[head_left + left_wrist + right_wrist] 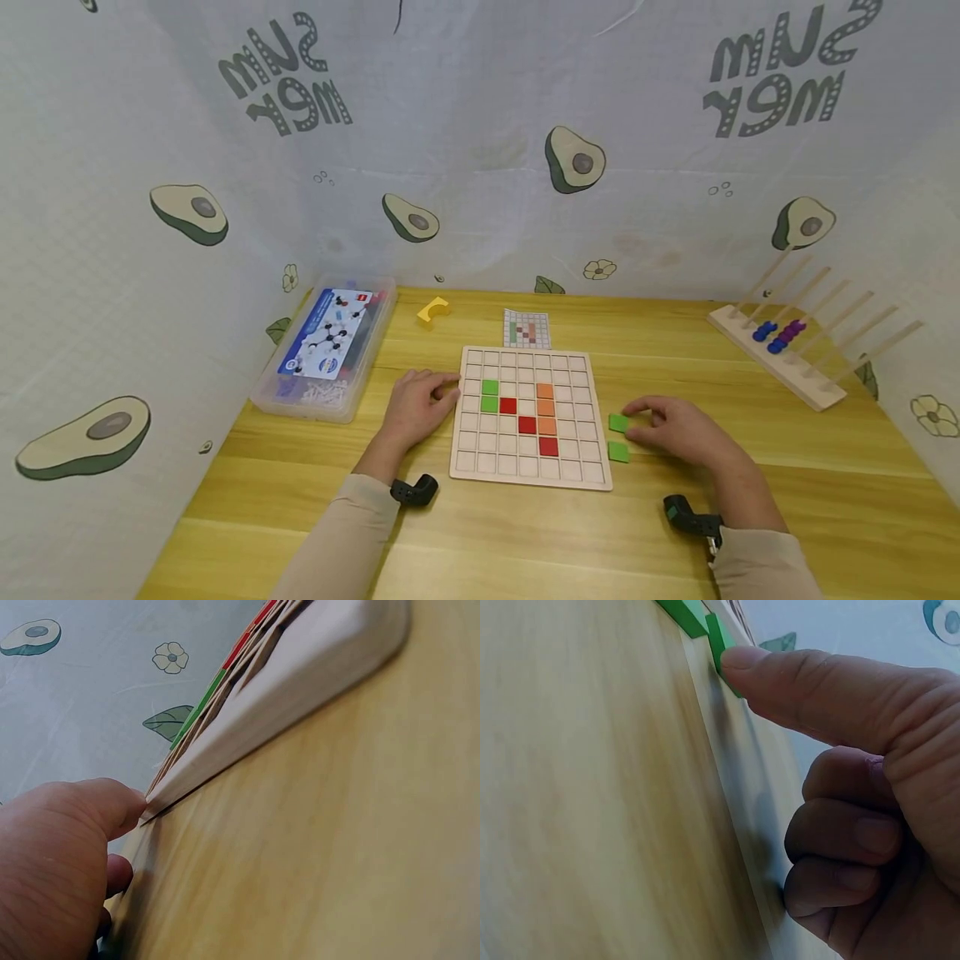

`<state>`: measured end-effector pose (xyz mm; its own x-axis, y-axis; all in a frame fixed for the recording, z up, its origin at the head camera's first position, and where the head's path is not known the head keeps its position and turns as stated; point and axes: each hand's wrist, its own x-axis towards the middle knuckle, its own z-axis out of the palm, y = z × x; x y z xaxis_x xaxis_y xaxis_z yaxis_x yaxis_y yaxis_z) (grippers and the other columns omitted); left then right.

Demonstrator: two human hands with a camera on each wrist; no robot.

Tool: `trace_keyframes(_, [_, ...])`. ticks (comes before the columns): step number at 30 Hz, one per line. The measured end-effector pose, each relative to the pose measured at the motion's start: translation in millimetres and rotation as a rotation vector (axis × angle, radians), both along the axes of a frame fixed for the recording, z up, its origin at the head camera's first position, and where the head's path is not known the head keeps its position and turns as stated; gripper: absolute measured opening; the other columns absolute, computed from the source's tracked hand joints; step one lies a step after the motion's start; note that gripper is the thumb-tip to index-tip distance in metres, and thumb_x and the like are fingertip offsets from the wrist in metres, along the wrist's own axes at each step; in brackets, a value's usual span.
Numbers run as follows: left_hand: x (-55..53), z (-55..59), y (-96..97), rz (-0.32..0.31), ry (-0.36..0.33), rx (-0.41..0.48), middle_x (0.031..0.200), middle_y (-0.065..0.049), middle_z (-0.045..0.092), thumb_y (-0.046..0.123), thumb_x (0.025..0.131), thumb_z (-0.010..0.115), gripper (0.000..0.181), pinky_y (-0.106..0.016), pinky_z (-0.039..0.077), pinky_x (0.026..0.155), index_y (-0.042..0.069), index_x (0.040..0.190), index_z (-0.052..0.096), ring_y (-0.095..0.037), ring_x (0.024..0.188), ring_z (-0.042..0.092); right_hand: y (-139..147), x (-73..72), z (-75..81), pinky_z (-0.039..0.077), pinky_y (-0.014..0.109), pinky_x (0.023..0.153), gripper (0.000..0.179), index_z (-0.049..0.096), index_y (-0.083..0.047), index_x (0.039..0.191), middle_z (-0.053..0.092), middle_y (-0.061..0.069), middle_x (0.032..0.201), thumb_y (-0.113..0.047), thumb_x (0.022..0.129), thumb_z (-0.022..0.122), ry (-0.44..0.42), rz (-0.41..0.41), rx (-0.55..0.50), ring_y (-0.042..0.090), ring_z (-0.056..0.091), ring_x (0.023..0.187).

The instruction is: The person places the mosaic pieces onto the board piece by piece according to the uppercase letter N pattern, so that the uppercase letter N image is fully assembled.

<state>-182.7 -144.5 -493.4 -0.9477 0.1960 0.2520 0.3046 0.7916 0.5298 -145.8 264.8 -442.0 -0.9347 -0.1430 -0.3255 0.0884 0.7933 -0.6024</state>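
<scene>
A square wooden grid board [495,467] lies flat on the table, with two green, several red and several orange square tiles in its cells. At its left edge, my left hand [417,408] touches the rim with thumb and index finger; in the left wrist view the thumb [112,806] meets the board's side. Right of the board, my right hand [678,429] pinches a green tile [618,422] between thumb and index finger. The right wrist view shows the thumb on this tile [718,641], with the index finger hidden. A second green tile [618,452] lies just nearer.
Behind the board lies a small printed pattern card [527,317], with a yellow arch block [433,311] to its left. A lidded clear plastic box [326,350] stands far left. A wooden peg rack [780,354] with blue and purple beads stands far right.
</scene>
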Motion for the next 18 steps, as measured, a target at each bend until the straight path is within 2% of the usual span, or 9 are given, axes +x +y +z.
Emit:
trace_keyframes(7, [0.8,1.6,0.3,0.005,-0.016,-0.001,0.078,0.008,0.058,0.034,0.098,0.068,0.027,-0.033,0.036,0.079,0.025,0.123,0.075,-0.012,0.077,0.045,1.3,0.4,-1.0,0.032,0.029,0.056,0.046,0.066,-0.009,0.130,0.040,0.000,0.071,-0.034,0.092,0.076,-0.005,0.002,0.004,0.018,0.041,0.062])
trace_keyframes(18, [1.6,1.0,0.5,0.001,0.025,0.002,0.076,0.009,0.057,0.033,0.097,0.069,0.027,-0.034,0.037,0.078,0.024,0.122,0.076,-0.012,0.075,0.045,-0.1,0.8,-1.8,0.034,0.027,0.054,0.044,0.066,-0.008,0.129,0.041,-0.001,0.071,-0.030,0.092,0.076,0.009,0.014,-0.006,0.017,0.042,0.060])
